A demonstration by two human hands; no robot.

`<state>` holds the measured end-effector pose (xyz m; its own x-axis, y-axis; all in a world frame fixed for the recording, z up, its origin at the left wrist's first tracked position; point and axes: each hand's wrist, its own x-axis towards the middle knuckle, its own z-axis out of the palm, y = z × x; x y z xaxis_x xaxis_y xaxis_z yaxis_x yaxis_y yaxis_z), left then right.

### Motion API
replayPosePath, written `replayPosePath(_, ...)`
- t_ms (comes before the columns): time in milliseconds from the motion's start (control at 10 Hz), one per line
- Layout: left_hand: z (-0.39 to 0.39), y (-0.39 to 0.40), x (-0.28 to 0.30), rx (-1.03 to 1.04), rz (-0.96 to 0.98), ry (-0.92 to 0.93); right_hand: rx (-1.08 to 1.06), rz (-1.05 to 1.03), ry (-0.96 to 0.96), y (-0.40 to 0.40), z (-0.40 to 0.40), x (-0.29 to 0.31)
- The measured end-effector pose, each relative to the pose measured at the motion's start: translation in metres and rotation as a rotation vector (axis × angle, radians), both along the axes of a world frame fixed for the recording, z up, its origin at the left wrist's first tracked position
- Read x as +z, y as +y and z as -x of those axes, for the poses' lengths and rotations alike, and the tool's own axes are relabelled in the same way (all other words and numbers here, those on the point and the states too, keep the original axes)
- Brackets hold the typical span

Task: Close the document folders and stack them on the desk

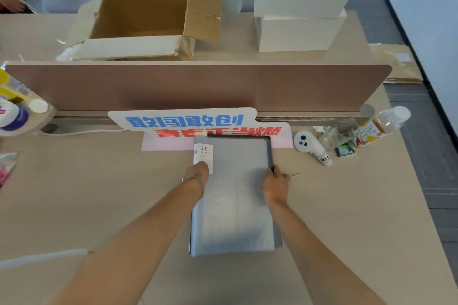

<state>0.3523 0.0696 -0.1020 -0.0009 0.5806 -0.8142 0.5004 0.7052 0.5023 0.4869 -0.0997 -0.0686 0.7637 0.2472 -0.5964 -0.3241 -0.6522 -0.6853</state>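
The grey folder (pixel 235 195) lies closed and flat on the worktop (pixel 99 193), in front of the printed sign (pixel 195 122). A darker edge along its right side suggests another folder beneath (I cannot be sure), so stacking looks close to done. The left hand (pixel 198 172) presses fingers down on the white label; the right hand (pixel 275 184) grips the right edge. The long axis runs away from the person, toward the divider (pixel 198 86).
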Motion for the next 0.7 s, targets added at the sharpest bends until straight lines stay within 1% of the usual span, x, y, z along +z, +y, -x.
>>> replayPosePath(100, 0.003, 0.009, -0.042, 0.047, -0.021, 0.056, 0.023, -0.018, -0.015, -0.008, -0.001, -0.003)
replayPosePath(200, 0.0, -0.015, 0.024, 0.054, -0.066, 0.057, 0.004, -0.077, 0.032, -0.014, 0.001, 0.027)
replayPosePath(300, 0.0, -0.045, 0.104, -0.003, -0.219, 0.078, -0.088, -0.19, 0.132, -0.022, 0.005, 0.055)
replayPosePath(400, 0.01, -0.06, 0.137, -0.104, -0.364, 0.01, -0.118, -0.32, 0.097, -0.033, 0.013, 0.089)
replayPosePath(500, 0.02, -0.079, 0.174, -0.208, -0.531, -0.14, -0.126, -0.479, 0.005, -0.039, 0.026, 0.13)
replayPosePath(600, 0.032, -0.097, 0.227, -0.257, -0.874, -0.292, -0.064, -0.631, -0.109, -0.043, 0.043, 0.188)
replayPosePath(700, 0.043, -0.112, 0.29, -0.244, -1.157, -0.487, 0.011, -0.836, -0.222, -0.055, 0.059, 0.257)
